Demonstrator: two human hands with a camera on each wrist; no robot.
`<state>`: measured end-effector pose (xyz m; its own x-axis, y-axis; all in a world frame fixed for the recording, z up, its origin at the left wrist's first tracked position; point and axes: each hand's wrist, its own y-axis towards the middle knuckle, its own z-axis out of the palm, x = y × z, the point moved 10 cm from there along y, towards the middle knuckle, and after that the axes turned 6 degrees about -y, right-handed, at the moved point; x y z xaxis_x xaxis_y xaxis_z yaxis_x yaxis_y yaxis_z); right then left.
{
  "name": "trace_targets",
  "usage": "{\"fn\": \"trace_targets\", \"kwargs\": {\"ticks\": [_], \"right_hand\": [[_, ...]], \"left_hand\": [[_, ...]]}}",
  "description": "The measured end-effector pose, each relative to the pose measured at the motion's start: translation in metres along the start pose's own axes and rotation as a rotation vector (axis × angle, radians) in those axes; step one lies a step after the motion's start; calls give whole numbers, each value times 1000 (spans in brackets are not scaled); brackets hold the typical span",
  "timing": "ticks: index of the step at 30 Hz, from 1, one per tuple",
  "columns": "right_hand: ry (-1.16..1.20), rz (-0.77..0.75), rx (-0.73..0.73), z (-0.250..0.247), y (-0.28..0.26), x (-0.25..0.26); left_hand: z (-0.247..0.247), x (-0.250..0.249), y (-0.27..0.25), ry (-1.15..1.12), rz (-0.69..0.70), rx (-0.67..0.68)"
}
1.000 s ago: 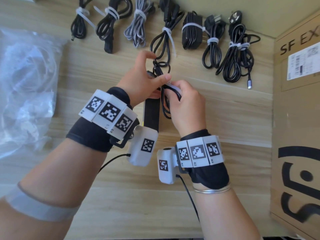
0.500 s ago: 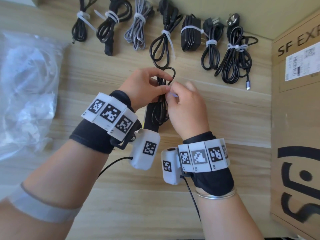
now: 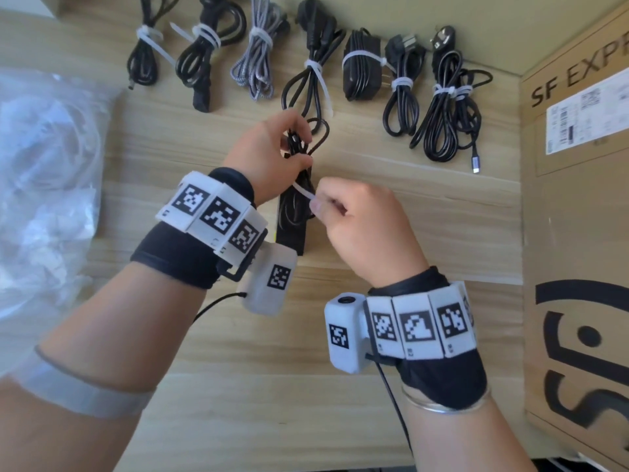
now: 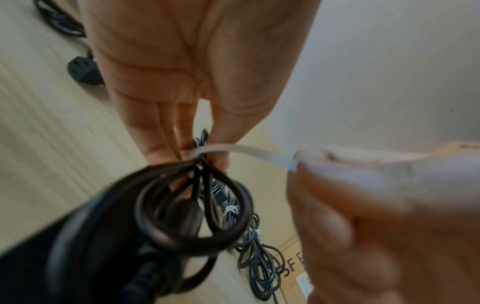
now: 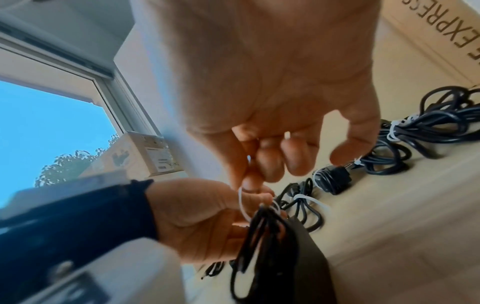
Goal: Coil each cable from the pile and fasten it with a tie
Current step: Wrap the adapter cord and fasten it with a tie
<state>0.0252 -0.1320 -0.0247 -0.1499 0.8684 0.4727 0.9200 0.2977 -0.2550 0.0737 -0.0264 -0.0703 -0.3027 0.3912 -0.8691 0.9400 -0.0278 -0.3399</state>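
Note:
A black coiled cable [image 3: 295, 207] with its power brick [image 3: 289, 237] hangs over the wooden table, gripped near its top by my left hand [image 3: 304, 149]. A white zip tie [image 3: 302, 191] runs around the bundle. My right hand [image 3: 316, 204] pinches the tie's tail between thumb and forefinger, just right of the bundle. In the left wrist view the tie [image 4: 249, 151] stretches from the cable loops [image 4: 192, 216] to the right hand's fingers [image 4: 363, 205]. The right wrist view shows the tie [image 5: 242, 205] looped at the cable [image 5: 262, 226] in my left hand [image 5: 207, 216].
Several tied cable bundles [image 3: 313, 66] lie in a row along the table's far edge. A large cardboard box [image 3: 578, 233] stands at the right. A clear plastic bag [image 3: 44, 182] lies at the left. Bare table [image 3: 238, 386] spreads below my wrists.
My right hand has drawn the tie's tail down and right, away from the bundle. My left hand has kept its grip on the cable, shifting higher on the bundle.

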Motion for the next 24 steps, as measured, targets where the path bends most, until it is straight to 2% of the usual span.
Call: {"fn": "trace_targets", "kwargs": {"ticks": [6,10,15,19,24], "right_hand": [[75,187,247,33,9,-30],[186,226,267,47,15,-27],[351,244,317,59,21,-26],[431,250,350,70,24,-28],[473,289,297,65,25,-45]], "left_hand": [[0,-7,-9,142,24,28],[5,7,-9,206,-41,81],[9,29,-9,202,-223,155],[18,23,-12,187,-212,204],[34,9,-9,197,-205,243]]}}
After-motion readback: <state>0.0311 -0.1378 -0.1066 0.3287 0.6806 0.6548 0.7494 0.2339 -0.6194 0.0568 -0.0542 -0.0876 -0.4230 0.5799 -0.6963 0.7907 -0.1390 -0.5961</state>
